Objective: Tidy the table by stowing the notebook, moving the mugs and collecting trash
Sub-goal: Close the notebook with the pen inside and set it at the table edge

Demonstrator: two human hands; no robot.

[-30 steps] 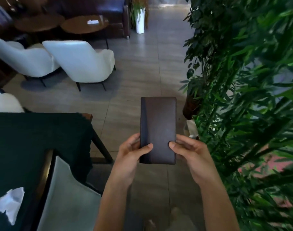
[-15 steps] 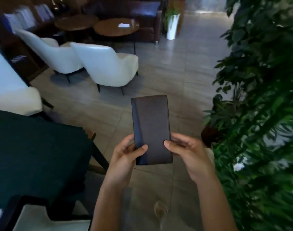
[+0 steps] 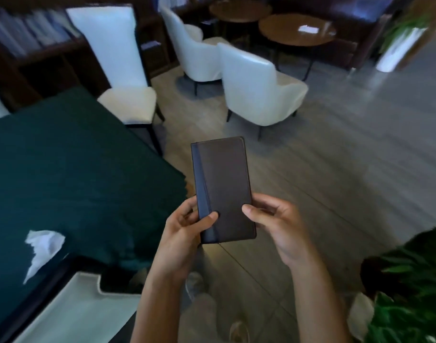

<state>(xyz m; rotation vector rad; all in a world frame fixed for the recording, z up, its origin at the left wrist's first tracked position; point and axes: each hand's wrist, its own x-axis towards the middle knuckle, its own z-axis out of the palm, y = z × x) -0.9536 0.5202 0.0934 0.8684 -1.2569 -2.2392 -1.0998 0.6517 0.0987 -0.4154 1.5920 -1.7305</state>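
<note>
A closed dark brown notebook with a bluish spine is held upright in front of me, over the tiled floor. My left hand grips its lower left edge, thumb on the cover. My right hand holds its lower right edge, thumb pressed on the cover. To the left is the table with a dark green cloth. A crumpled white tissue lies on the cloth near its front edge. No mugs are in view.
A white chair back stands at the table's near side, another white chair at its far end. Two white armchairs and round wooden tables are further back. A bookshelf is at far left, a green plant at lower right.
The view has swung left: the plant slid off to the lower right, and the table, tissue and bookshelf came into sight. Both hands keep the same hold on the notebook.
</note>
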